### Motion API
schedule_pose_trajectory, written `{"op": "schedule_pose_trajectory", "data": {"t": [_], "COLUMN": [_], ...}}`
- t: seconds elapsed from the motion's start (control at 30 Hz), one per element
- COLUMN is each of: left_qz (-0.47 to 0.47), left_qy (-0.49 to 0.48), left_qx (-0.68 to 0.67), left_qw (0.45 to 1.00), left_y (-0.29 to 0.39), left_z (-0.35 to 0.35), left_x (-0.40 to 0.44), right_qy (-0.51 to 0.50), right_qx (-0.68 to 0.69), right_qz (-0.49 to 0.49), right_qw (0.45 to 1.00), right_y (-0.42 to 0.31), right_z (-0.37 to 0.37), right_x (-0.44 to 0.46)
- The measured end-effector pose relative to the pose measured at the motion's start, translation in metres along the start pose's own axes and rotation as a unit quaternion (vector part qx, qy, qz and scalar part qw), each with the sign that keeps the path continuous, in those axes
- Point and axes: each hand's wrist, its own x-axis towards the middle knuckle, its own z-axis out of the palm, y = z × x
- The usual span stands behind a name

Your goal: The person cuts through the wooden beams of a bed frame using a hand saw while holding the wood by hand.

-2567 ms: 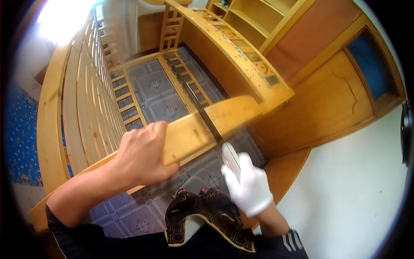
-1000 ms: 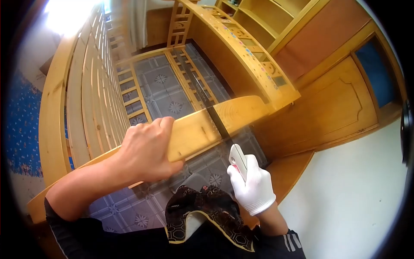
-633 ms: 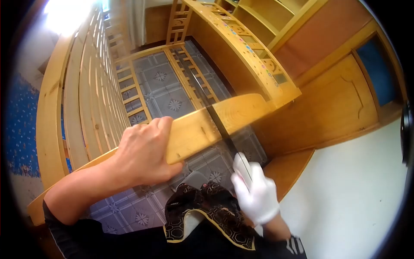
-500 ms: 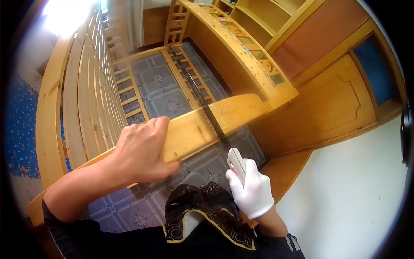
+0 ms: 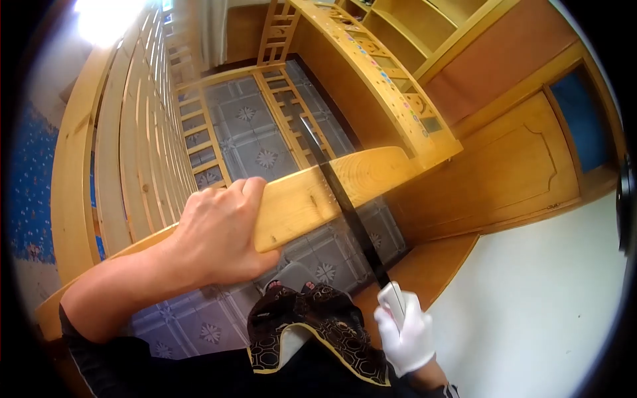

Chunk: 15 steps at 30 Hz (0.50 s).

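Above grey tiles [image 5: 247,136], the saw [image 5: 350,213] juts forward from the right grip [image 5: 406,338].

No text, brand or number able to be read, small coloured marks [image 5: 388,77] scattered along the rail [image 5: 371,73], too small to be made out.

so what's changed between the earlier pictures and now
The white-gloved right hand has drawn the saw back toward the person, down and to the right, so more blade shows on the near side of the board and its far tip is closer to it. Nothing was let go or newly grasped; the left hand still grips the board.
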Motion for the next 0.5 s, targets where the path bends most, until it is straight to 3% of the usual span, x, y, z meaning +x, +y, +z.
{"op": "schedule_pose_trajectory", "data": {"t": [0.13, 0.2, 0.47, 0.5], "left_qz": [0.003, 0.013, 0.016, 0.012], "left_qy": [0.010, 0.006, 0.013, 0.021], "left_qx": [0.016, 0.011, 0.001, 0.002], "left_qw": [1.000, 1.000, 1.000, 1.000], "left_y": [-0.001, 0.001, -0.002, -0.002], "left_z": [-0.002, 0.002, 0.004, 0.001], "left_x": [0.000, -0.003, -0.004, -0.002], "right_qy": [0.014, 0.001, -0.012, 0.000], "right_qx": [-0.052, -0.008, -0.008, -0.068], "right_qz": [-0.049, -0.008, 0.035, -0.049], "right_qw": [0.997, 1.000, 0.999, 0.996], "right_y": [-0.008, -0.011, -0.002, -0.002], "right_z": [0.005, 0.018, -0.005, -0.001], "right_x": [0.025, 0.057, -0.007, 0.011]}}
